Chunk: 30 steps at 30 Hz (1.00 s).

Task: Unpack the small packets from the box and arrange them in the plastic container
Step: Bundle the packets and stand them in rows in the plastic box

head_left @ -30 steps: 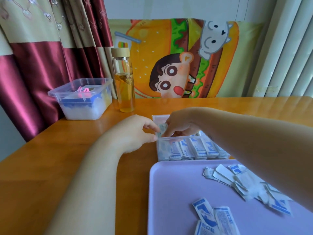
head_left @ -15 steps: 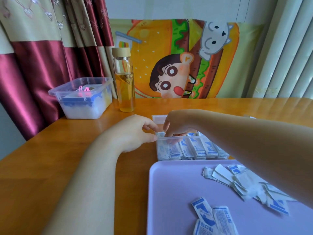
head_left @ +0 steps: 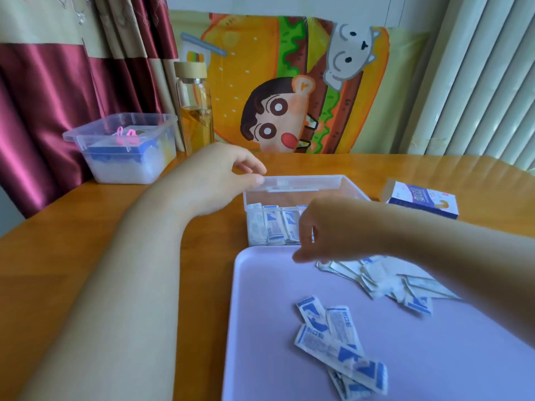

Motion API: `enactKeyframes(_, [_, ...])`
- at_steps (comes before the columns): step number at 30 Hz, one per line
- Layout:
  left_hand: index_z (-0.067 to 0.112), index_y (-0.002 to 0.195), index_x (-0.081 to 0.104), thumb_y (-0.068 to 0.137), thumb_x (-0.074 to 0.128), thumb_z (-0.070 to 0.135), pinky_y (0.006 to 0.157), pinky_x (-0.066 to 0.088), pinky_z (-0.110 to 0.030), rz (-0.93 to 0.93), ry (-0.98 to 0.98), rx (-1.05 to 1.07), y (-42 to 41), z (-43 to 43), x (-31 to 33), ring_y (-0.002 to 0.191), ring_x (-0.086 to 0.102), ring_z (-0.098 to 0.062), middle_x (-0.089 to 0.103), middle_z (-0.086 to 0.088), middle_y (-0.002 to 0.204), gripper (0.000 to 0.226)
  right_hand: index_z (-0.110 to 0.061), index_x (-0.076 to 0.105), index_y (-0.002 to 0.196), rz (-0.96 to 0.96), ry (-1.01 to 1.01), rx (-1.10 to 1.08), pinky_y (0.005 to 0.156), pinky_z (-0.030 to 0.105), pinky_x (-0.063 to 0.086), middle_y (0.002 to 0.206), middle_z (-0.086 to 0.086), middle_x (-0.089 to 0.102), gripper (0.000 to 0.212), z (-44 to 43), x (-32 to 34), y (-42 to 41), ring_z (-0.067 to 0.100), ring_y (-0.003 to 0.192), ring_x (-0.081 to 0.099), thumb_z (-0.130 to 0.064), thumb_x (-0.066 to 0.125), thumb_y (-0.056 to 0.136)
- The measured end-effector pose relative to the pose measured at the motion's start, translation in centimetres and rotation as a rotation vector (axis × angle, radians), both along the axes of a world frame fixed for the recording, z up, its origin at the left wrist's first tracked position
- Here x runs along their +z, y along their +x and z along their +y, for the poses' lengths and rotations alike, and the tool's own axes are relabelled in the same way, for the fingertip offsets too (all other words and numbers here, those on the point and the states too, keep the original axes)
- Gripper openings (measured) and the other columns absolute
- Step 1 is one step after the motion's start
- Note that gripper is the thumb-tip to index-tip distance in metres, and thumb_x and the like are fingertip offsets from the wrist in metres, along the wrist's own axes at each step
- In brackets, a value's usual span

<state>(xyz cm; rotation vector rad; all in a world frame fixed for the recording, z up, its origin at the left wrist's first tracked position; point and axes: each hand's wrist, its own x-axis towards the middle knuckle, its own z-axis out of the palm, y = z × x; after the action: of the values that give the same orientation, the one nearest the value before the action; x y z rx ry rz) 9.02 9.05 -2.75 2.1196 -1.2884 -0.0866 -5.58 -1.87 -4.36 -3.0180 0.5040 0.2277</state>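
This looks like a room in a home: a red and beige curtain (head_left: 43,111) hangs at the left, a cartoon burger cloth (head_left: 289,68) stands behind the wooden surface (head_left: 86,256), and a glass drink bottle (head_left: 195,111) is on it.

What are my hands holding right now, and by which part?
The left hand pinches the clear container at its far left rim corner. The right hand hangs over the loose packets on the tray; blur hides whether it holds one.

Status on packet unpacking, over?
Left hand at clear container corner, grip unclear. Right hand looks empty, above tray. Packets standing in container; loose packets on tray. Nothing blocking.
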Motion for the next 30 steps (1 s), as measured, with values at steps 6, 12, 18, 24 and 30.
enactKeyframes(6, [0.031, 0.094, 0.066, 0.088, 0.063, 0.032, 0.059, 0.038, -0.002, -0.107, 0.062, -0.173, -5.9, -0.1, 0.2, 0.074, 0.053, 0.008, 0.062, 0.018, 0.090, 0.007, -0.012, 0.063, 0.065, 0.413, -0.007, -0.151, 0.048, 0.023, 0.038, 0.053, -0.003, 0.061, 0.066, 1.8, -2.5, -6.1, 0.013, 0.050, 0.058, -0.078, 0.059, 0.065])
enactKeyframes(12, [0.034, 0.127, 0.051, 0.080, 0.072, 0.036, 0.087, 0.049, -0.029, -0.009, 0.677, -0.290, -9.9, -0.4, -5.2, 0.104, 0.057, -0.012, 0.051, 0.011, 0.126, 0.052, -0.008, 0.059, 0.105, 0.270, 0.014, 0.003, 0.057, 0.027, 0.035, 0.101, 0.004, 0.061, 0.062, 3.6, -3.6, -7.2, 0.023, 0.089, 0.056, -0.062, 0.063, 0.076])
enactKeyframes(18, [0.025, 0.105, 0.058, 0.074, 0.076, 0.032, 0.068, 0.048, -0.027, -0.006, 0.660, -0.256, -11.3, 0.6, -6.8, 0.083, 0.056, -0.011, 0.055, 0.012, 0.095, 0.036, -0.016, 0.043, 0.133, 0.020, 0.054, 0.099, 0.087, 0.028, 0.031, 0.133, 0.006, 0.043, 0.044, 4.8, -4.7, -9.0, 0.023, 0.119, 0.042, -0.030, 0.055, 0.093])
enactKeyframes(24, [0.029, 0.116, 0.053, 0.078, 0.073, 0.028, 0.055, 0.041, -0.021, 0.089, 0.624, -0.202, -12.2, 0.9, -7.9, 0.067, 0.048, -0.005, 0.050, 0.014, 0.080, 0.043, -0.029, 0.060, 0.120, -0.164, 0.315, 0.054, 0.083, 0.026, 0.042, 0.122, -0.001, 0.054, 0.040, 3.2, -6.1, -10.8, 0.018, 0.108, 0.052, -0.026, 0.069, 0.081])
enactKeyframes(30, [0.032, 0.137, 0.039, 0.079, 0.073, 0.031, 0.080, 0.042, -0.023, 0.054, 0.691, -0.181, -12.8, 0.3, -7.6, 0.094, 0.049, -0.013, 0.047, 0.010, 0.106, 0.067, -0.011, 0.057, 0.123, -0.062, 0.228, -0.121, 0.087, 0.030, 0.047, 0.119, 0.006, 0.059, 0.058, 1.6, -6.1, -11.1, 0.020, 0.105, 0.055, -0.040, 0.074, 0.075])
